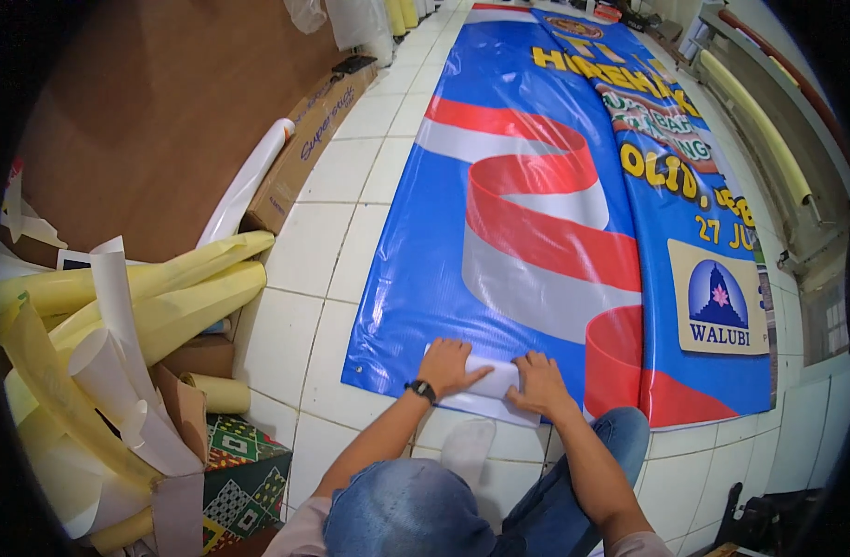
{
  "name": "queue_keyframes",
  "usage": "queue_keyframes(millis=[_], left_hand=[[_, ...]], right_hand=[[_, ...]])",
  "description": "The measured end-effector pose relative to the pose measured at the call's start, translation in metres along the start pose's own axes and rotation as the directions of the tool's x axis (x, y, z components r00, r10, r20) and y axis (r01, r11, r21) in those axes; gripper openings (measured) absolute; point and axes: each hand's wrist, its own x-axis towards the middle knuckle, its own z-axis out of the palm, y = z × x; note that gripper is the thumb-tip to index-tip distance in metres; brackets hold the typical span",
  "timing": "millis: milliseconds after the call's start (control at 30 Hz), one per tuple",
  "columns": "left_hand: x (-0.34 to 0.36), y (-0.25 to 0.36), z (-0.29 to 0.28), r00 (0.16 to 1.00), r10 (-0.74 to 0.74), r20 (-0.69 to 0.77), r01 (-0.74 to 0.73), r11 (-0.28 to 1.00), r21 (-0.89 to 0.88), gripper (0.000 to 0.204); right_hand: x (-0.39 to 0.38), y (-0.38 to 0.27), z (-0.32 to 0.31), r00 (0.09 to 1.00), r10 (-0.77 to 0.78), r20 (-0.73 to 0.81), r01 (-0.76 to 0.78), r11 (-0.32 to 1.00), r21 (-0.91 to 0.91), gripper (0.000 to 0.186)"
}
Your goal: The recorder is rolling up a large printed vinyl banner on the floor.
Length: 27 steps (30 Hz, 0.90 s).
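Note:
My left hand [448,369] and my right hand [538,384] are at the near edge of a large blue printed banner [397,278] with a red, white and grey ribbon design. Between them is a white piece of sheet material [493,371], folded or rolled, gripped at its two ends with my fingers curled over it. A second blue banner section [662,374] with yellow lettering and a square emblem lies along the right side. My legs in blue jeans [620,446] are at the lower edge, with a light sock below my hands.
White tiles [309,260] surround the banner. At left are yellow and white paper rolls [193,316], a patterned box [244,478], a long cardboard box [290,167] and a brown board [165,111]. At right stands a rack with a long yellow roll [754,125]. Black objects [768,520] sit lower right.

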Motion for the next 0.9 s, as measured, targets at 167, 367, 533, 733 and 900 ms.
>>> queue_keyframes(millis=[167, 367, 533, 733, 900], left_hand=[[0.026, -0.015, 0.01, 0.894, 0.163, -0.417, -0.16, 0.986, 0.041, 0.039], [0.042, -0.022, 0.017, 0.904, 0.047, -0.424, -0.089, 0.993, -0.079, 0.031], [0.042, -0.036, 0.005, 0.696, -0.24, -0.677, 0.177, 0.971, -0.161, 0.042], [-0.058, -0.138, 0.002, 0.209, -0.765, -0.609, 0.851, 0.449, -0.272, 0.061], [-0.076, -0.143, -0.015, 0.508, -0.805, -0.306, 0.768, 0.584, -0.261, 0.059]], right_hand=[[0.013, 0.001, 0.021, 0.979, 0.097, -0.181, -0.099, 0.995, 0.002, 0.047], [0.031, 0.018, 0.035, 0.902, 0.071, -0.425, -0.055, 0.997, 0.049, 0.039], [0.039, 0.02, 0.025, 0.93, 0.097, -0.356, -0.084, 0.995, 0.05, 0.038], [0.04, 0.0, 0.004, 0.981, 0.072, -0.181, -0.05, 0.991, 0.127, 0.063], [0.038, 0.017, 0.003, 0.995, 0.091, -0.034, -0.085, 0.985, 0.152, 0.083]])
